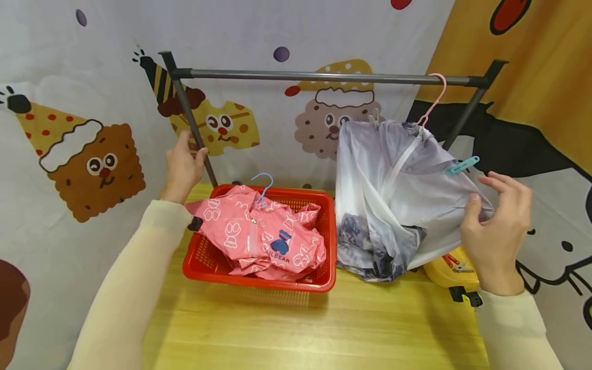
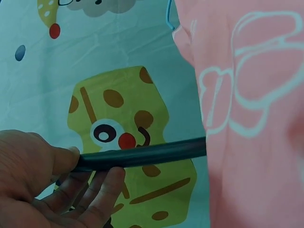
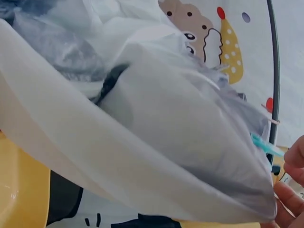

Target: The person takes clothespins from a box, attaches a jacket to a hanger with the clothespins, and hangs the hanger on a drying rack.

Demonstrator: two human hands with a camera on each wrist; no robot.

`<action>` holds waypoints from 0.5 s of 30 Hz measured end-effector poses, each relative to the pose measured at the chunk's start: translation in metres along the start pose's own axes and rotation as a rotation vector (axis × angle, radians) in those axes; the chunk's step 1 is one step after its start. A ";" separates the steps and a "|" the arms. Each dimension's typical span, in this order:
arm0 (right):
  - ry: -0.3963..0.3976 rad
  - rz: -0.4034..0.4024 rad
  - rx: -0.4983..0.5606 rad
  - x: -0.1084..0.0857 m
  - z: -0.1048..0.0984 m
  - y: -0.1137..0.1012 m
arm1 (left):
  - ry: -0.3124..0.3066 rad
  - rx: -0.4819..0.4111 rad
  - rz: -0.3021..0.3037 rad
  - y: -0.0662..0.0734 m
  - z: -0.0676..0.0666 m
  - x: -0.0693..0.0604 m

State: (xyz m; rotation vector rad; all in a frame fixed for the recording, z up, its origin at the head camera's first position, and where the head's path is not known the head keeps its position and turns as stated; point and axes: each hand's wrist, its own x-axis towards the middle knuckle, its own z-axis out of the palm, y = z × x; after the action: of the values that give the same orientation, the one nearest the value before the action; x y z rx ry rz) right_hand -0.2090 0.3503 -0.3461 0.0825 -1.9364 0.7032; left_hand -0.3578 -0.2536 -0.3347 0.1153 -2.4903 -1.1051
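Note:
My left hand (image 1: 182, 167) grips the left post (image 1: 190, 115) of a dark clothes rack, thumb on one side and fingers on the other. On the rack's rail, a pink hanger (image 1: 435, 100) carries a thin white-and-grey zip garment (image 1: 411, 174). A teal clothespin (image 1: 463, 166) sits on its right side. My right hand (image 1: 501, 226) is at the garment's right edge, fingers loosely bent and thumb apart; in the right wrist view, the fingers (image 3: 285, 209) touch a cloth corner. A pink printed garment (image 1: 263, 234) with a blue hanger (image 1: 264, 186) lies in a red basket.
The red plastic basket (image 1: 259, 281) stands on a wooden tabletop (image 1: 314, 329). Behind the grey garment sits a yellow container (image 1: 446, 275) with red-handled clips inside. A pale clothespin (image 1: 373, 119) is at the garment's top left. A cartoon-print curtain (image 1: 277, 25) hangs behind.

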 end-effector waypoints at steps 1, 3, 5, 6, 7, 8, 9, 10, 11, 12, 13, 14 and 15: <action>0.001 -0.011 0.004 -0.002 0.000 -0.001 | 0.004 0.004 0.002 0.000 0.001 0.000; 0.005 -0.036 0.013 -0.005 0.002 -0.002 | 0.012 0.012 0.010 -0.001 0.001 0.000; 0.008 -0.055 0.019 -0.009 0.004 -0.004 | 0.015 0.018 0.005 0.000 0.002 0.000; 0.006 -0.063 0.023 -0.011 0.005 -0.006 | 0.014 0.021 -0.001 0.001 0.002 0.000; 0.005 -0.075 0.031 -0.013 0.007 -0.007 | 0.014 0.025 -0.010 0.001 0.001 0.000; 0.001 -0.084 0.036 -0.015 0.009 -0.009 | 0.013 0.036 -0.019 0.002 0.001 0.000; -0.003 -0.096 0.041 -0.017 0.010 -0.011 | 0.011 0.042 -0.028 0.003 0.001 -0.001; -0.006 -0.108 0.053 -0.019 0.012 -0.013 | 0.007 0.050 -0.034 0.004 0.001 -0.001; -0.014 -0.121 0.059 -0.021 0.014 -0.015 | 0.003 0.059 -0.037 0.005 0.002 -0.002; -0.023 -0.134 0.068 -0.024 0.016 -0.018 | 0.001 0.068 -0.035 0.006 0.002 -0.003; -0.036 -0.146 0.076 -0.026 0.018 -0.020 | -0.003 0.076 -0.036 0.006 0.002 -0.004; -0.051 -0.158 0.083 -0.028 0.020 -0.023 | -0.008 0.081 -0.034 0.006 0.002 -0.006; -0.067 -0.172 0.091 -0.031 0.023 -0.025 | -0.015 0.079 -0.036 0.006 0.002 -0.008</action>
State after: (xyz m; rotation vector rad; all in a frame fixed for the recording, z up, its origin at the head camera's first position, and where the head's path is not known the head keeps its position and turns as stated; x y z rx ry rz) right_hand -0.2036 0.3103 -0.3681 0.3286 -1.9335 0.6804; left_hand -0.3510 -0.2462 -0.3337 0.1767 -2.5550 -1.0250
